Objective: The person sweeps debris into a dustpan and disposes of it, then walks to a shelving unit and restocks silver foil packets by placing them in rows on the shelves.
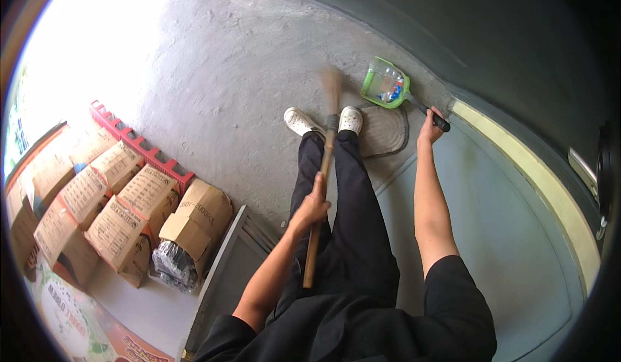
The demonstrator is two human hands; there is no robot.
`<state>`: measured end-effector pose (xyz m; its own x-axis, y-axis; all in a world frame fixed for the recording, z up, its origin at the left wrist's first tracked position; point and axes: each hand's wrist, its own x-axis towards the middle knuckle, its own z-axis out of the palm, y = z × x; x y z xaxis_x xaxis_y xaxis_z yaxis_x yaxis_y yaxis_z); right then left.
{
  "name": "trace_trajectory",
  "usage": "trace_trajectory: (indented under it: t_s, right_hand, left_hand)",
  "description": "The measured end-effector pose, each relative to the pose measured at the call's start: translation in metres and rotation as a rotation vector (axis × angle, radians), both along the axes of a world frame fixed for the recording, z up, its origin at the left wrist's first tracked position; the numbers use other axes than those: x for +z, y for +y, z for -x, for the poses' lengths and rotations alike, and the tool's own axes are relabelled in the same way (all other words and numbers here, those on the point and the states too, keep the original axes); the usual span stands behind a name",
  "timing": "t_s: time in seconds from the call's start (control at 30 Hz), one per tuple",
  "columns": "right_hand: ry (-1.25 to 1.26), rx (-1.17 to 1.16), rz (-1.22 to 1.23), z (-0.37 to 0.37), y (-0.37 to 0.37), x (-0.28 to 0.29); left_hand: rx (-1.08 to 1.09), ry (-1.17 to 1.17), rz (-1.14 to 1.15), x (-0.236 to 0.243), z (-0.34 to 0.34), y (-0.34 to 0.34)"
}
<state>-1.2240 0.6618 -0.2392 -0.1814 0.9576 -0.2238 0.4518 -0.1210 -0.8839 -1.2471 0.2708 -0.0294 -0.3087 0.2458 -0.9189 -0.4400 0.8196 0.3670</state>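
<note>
Now the left hand (pixel 312 207) clamps the broom (pixel 328 152), while the right hand (pixel 431 128), well apart, grips the dustpan (pixel 407 87), which holds litter (pixel 394 94).

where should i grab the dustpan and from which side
Probably best by the dark handle, from the right and near side, where the right hand grips it. The handle is slim and points that way, while the dustpan's green-rimmed pan at the far end holds small colourful bits, so gripping there might spill them.

Rm L of broom (pixel 328 152) (boxes (pixel 118 232) beyond).
</note>
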Motion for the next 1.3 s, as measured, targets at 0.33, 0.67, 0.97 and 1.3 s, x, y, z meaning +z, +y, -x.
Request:
trace_trajectory:
  t_s: [0.33, 0.67, 0.97, 1.3]
  right_hand:
    - [0.145, -0.024, 0.331, -0.014, 0.015, -0.003]
    - [0.312, 0.641, 0.756, 0.079, -0.064, 0.092]
    - [0.184, 0.993, 0.932, 0.156, -0.324, 0.137]
    - [-0.145, 1.252, 0.509, 0.087, -0.595, 0.133]
  left_hand:
    - [0.471, -0.163, 0.042, 0.145, 0.03, -0.114]
    - [1.35, -0.139, 0.212, 0.139, -0.183, -0.229]
    - [1.977, -0.367, 0.143, 0.126, -0.378, -0.221]
    - [2.37, -0.075, 0.255, 0.078, -0.518, -0.262]
